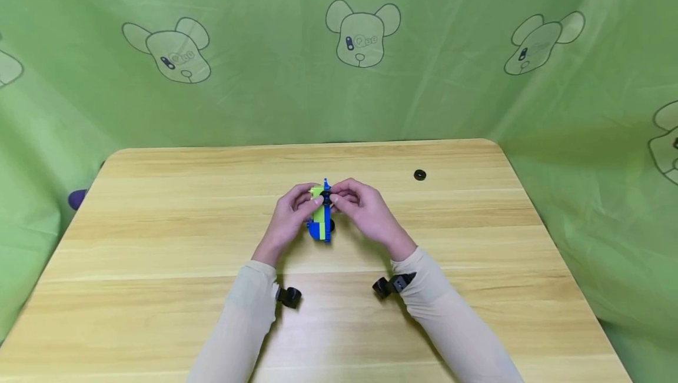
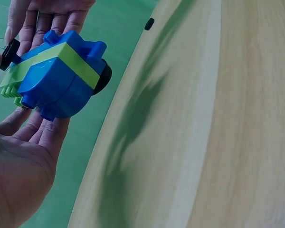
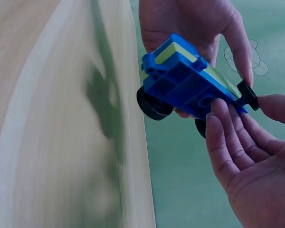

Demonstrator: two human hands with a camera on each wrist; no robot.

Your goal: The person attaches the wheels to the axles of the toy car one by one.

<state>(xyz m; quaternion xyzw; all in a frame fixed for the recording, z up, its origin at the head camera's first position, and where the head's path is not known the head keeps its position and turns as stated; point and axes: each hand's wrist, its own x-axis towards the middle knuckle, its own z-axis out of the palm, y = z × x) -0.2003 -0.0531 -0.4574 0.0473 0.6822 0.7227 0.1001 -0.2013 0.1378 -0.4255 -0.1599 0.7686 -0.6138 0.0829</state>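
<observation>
Above the table, both hands hold a blue and lime-green brick-built toy car (image 1: pixel 320 231). Its black wheels show on one side in the right wrist view, one rear wheel (image 3: pixel 154 105) plainly. My left hand (image 1: pixel 288 218) grips the car from the left, its thumb at a small black wheel (image 3: pixel 247 95) on the opposite side. From the right, my right hand (image 1: pixel 365 212) has its fingers against the blue underside (image 3: pixel 185 90) and its thumb on that same wheel. Whether this wheel is fully seated cannot be told.
A loose black tyre or wheel (image 1: pixel 419 175) lies on the wooden table (image 1: pixel 159 242), to the far right of the hands. Green cloth (image 1: pixel 265 106) hangs behind and beside the table. Each wrist carries a small black camera (image 1: pixel 290 297).
</observation>
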